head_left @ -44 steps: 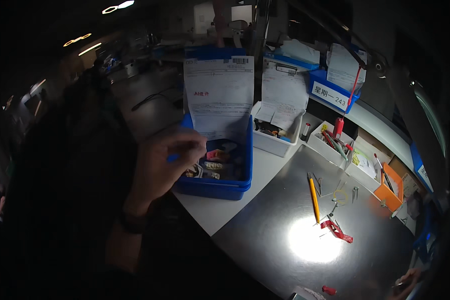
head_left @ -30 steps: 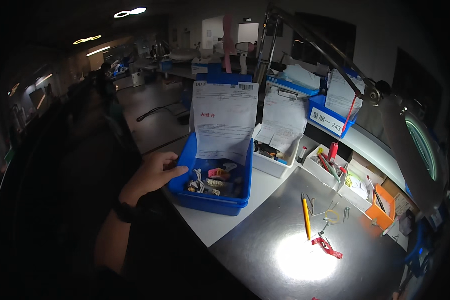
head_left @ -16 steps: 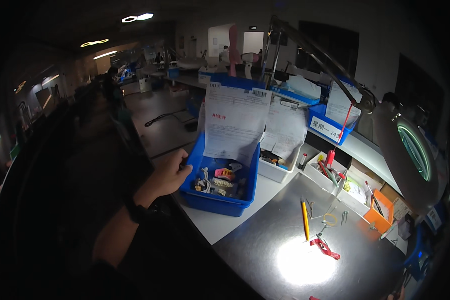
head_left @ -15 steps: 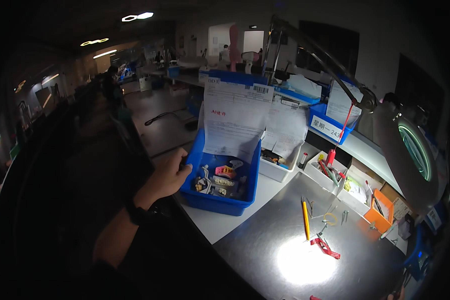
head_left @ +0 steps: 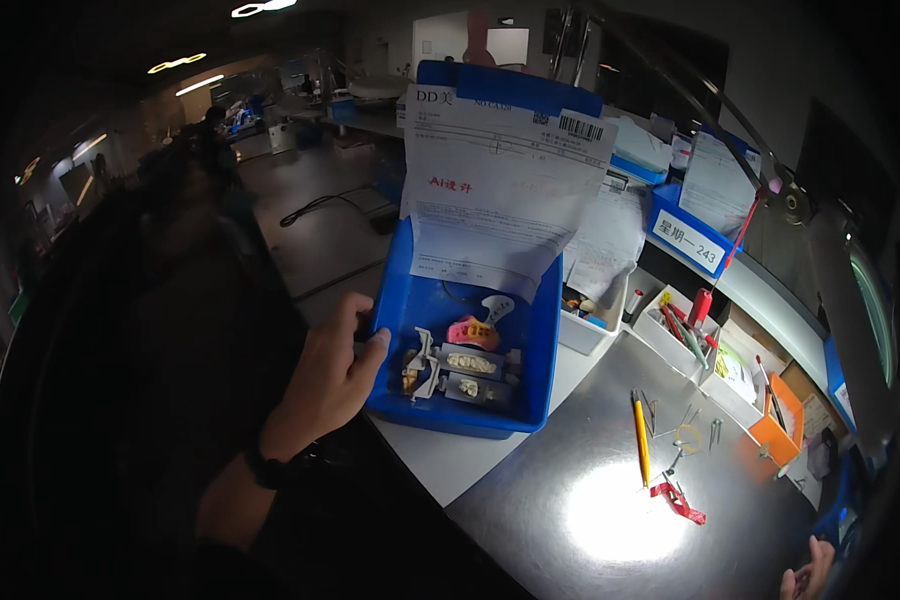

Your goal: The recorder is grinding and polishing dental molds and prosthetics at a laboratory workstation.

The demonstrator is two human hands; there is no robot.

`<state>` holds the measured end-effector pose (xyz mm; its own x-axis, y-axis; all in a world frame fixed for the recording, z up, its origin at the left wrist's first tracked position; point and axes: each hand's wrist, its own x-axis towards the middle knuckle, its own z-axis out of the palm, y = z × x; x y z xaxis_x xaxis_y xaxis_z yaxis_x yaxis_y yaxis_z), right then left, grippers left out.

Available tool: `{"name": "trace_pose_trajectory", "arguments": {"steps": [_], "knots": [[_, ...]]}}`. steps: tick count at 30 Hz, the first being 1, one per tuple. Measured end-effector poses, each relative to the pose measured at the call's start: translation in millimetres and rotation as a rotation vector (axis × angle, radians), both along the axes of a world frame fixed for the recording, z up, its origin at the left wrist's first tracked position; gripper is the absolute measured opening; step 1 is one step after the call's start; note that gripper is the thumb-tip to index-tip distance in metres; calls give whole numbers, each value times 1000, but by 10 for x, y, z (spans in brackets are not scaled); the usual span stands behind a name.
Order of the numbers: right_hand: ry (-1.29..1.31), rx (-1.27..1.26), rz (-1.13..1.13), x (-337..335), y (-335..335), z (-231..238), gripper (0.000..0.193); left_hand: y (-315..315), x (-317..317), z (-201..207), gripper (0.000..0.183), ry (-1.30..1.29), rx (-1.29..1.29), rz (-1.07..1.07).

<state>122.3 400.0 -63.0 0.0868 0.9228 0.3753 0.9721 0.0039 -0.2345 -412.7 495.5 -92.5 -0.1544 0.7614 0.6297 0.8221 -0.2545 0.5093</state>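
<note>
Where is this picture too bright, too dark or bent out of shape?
In the head view, glare whites out part of the metal worktop, beside the red strip; also in the head view, shadow swallows much of the left side, straight edges bend toward the dark rim, and the left hand and blue bin look fairly sharp.

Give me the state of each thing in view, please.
Left hand: gripping blue bin
Blue bin: open, dental pieces inside
Printed sheet: upright, lower end in blue bin
Yellow tool: lying on metal worktop
Orange box: open
Ceiling lights: lit
Right hand: partly visible, fingers apart
</note>
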Motion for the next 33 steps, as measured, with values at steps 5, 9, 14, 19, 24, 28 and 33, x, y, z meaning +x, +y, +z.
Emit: {"name": "trace_pose_trajectory", "arguments": {"steps": [5,9,14,19,24,28,33], "knots": [[-97,26,474,-675,145,172,44,-101,-84,231,19,4,43,-43],[62,-51,735,-972,167,60,50,-157,279,455,19,-34,-15,-175],[516,-464,1018,-1271,377,-329,74,-471,717,389,18,-201,-295,-391],[238,-461,929,-1328,316,-351,47,-437,1005,-55,20,-166,-340,-601],[296,-245,927,-1187,319,-639,32,-494,1180,-64,33,53,-269,-441],[259,-209,886,-1203,253,-602,31,-366,1257,103,22,515,-267,-652],[299,-210,831,-1203,233,-678,30,-124,1532,62,19,876,-462,-752]]}}
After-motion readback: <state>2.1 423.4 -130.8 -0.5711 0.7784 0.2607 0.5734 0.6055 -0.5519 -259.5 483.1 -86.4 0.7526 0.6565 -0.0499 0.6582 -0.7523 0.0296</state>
